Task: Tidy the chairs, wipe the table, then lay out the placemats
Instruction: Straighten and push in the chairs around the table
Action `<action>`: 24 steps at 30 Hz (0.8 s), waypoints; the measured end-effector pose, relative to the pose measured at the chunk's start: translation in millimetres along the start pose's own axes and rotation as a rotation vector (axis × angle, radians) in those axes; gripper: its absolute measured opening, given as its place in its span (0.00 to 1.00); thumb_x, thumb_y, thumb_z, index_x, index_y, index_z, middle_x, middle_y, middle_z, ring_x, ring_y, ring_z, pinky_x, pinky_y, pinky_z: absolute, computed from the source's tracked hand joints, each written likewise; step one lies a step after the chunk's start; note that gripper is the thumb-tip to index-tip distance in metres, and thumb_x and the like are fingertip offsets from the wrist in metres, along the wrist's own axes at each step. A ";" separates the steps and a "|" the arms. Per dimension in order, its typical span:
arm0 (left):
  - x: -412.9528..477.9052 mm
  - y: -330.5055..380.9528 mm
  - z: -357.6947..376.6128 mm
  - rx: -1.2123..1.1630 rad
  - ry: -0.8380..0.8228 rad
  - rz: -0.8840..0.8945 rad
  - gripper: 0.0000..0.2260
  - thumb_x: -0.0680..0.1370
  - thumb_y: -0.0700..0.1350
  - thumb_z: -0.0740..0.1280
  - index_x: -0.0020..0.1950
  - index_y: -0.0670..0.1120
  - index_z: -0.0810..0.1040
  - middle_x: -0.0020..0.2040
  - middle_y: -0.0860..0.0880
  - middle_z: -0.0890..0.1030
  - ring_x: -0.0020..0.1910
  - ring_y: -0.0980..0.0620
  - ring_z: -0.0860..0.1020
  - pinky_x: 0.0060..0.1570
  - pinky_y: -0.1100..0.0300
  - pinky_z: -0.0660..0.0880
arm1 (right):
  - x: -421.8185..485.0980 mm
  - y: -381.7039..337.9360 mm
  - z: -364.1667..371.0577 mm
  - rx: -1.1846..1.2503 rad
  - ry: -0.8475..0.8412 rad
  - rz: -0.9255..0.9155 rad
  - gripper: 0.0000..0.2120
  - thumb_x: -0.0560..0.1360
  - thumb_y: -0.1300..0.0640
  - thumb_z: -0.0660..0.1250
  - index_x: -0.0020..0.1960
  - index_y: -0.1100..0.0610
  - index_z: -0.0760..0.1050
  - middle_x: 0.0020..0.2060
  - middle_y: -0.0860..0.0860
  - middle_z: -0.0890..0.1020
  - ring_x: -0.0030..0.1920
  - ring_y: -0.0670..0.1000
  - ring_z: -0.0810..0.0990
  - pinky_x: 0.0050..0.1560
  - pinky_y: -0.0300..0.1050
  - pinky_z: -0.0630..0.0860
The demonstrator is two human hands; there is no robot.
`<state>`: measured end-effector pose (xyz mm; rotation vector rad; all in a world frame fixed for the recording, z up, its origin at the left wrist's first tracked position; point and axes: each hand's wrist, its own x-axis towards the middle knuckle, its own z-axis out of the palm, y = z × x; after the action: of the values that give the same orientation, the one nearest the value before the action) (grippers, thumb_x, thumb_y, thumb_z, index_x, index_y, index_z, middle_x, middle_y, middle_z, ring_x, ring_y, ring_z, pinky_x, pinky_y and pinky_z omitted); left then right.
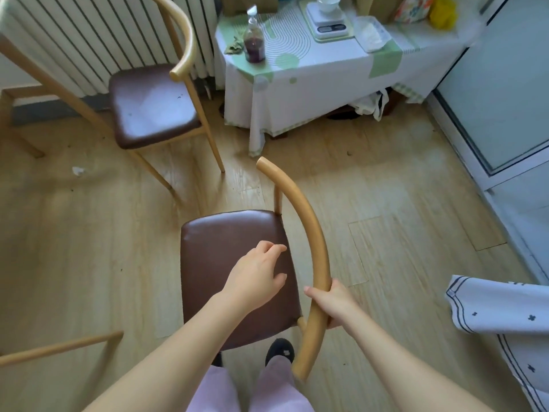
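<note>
The right hand (332, 301) grips the curved wooden back rail (309, 227) of the near chair (214, 257), fingers wrapped round it near its lower end. The left hand (255, 275) is over the brown padded seat, fingers loose and slightly bent, holding nothing. Whether it touches the seat is unclear.

This chair stands on the wood floor (386, 173) right in front of the person, with a dark slipper (279, 350) just beside its rear leg. A second chair (151, 105) of the same kind stands further off to the left, in front of the radiator (89, 34) and well apart from the first.

Beyond is a small table (297, 84) under a white and green cloth. On it are a bottle (254, 40) of dark liquid and a kitchen scale (328, 25) with a white bowl (327, 3) on top. At the right edge hangs a white patterned cloth (505, 307).
</note>
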<state>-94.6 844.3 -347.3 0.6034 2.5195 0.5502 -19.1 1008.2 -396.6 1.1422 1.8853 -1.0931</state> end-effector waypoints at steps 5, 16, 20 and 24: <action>-13.6 -28.3 -17.3 0.003 0.029 -0.097 0.24 0.77 0.50 0.63 0.72 0.52 0.64 0.68 0.51 0.67 0.61 0.49 0.73 0.56 0.56 0.73 | -11.3 -41.3 35.8 -0.045 -0.085 -0.063 0.19 0.70 0.45 0.69 0.57 0.52 0.70 0.47 0.52 0.80 0.47 0.56 0.82 0.38 0.50 0.83; -61.3 -117.6 -68.6 -0.051 0.112 -0.272 0.23 0.78 0.52 0.63 0.72 0.52 0.65 0.69 0.52 0.67 0.62 0.49 0.73 0.58 0.55 0.73 | -49.3 -130.1 106.4 -0.225 -0.101 -0.185 0.13 0.72 0.46 0.67 0.50 0.53 0.71 0.45 0.52 0.81 0.43 0.54 0.83 0.36 0.43 0.82; -73.7 -154.8 -92.1 -0.075 0.157 -0.291 0.23 0.78 0.52 0.63 0.72 0.52 0.65 0.68 0.52 0.68 0.61 0.50 0.74 0.57 0.55 0.73 | -62.2 -162.2 132.2 -0.250 -0.077 -0.211 0.10 0.72 0.49 0.67 0.46 0.55 0.72 0.42 0.53 0.82 0.41 0.55 0.84 0.37 0.45 0.83; -86.7 -193.6 -113.9 -0.089 0.171 -0.320 0.22 0.78 0.52 0.62 0.72 0.52 0.65 0.68 0.51 0.68 0.61 0.49 0.73 0.58 0.55 0.73 | -73.6 -193.9 165.7 -0.279 -0.046 -0.216 0.11 0.71 0.48 0.68 0.44 0.55 0.70 0.41 0.54 0.82 0.38 0.56 0.84 0.40 0.49 0.83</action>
<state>-148.0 611.4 -317.7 0.1190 2.6603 0.6105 -147.8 782.0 -344.2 0.7660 2.0828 -0.9216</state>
